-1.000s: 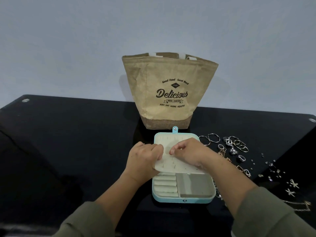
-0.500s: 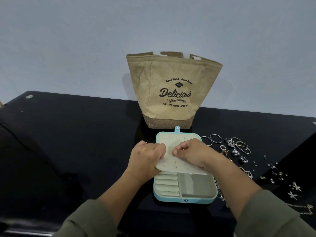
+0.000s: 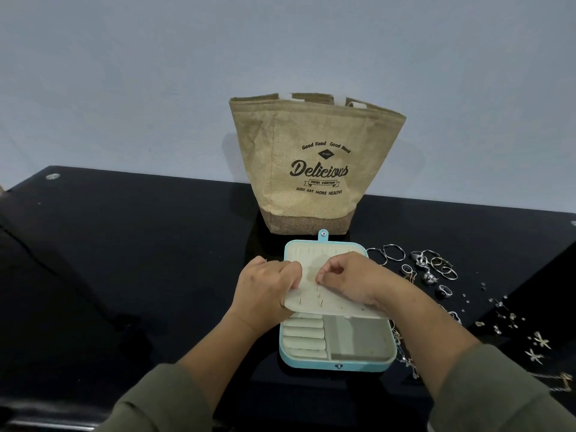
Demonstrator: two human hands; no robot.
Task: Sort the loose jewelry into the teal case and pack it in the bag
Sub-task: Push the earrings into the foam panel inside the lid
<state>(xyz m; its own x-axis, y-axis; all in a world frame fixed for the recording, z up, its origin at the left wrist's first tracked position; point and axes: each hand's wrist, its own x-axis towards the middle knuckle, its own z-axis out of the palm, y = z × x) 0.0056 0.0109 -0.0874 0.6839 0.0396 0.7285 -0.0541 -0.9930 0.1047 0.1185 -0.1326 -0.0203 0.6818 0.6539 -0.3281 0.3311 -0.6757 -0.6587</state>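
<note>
**Head view, sorting stage.** We see the case lying open on the table, just in front of the bag, which stands upright with its mouth open. A pale panel, pierced with small holes, lies across the middle of the case. It hides part of the padded rolls and of the compartment beside them.

The left hand grips the panel's left edge with curled fingers. The right hand lies over the panel's right part, thumb and forefinger pinched against its face. Whether a stud sits between those fingertips is too small for us to tell. The two hands are close together but do not touch.

The jewelry lies loose on the table to the right of the case.

Compared with one second ago, we find hands, panel and jewelry in nearly the same places. We judge the task to be at its start: the rolls and compartment look unfilled, and packing the bag is far off.
</note>
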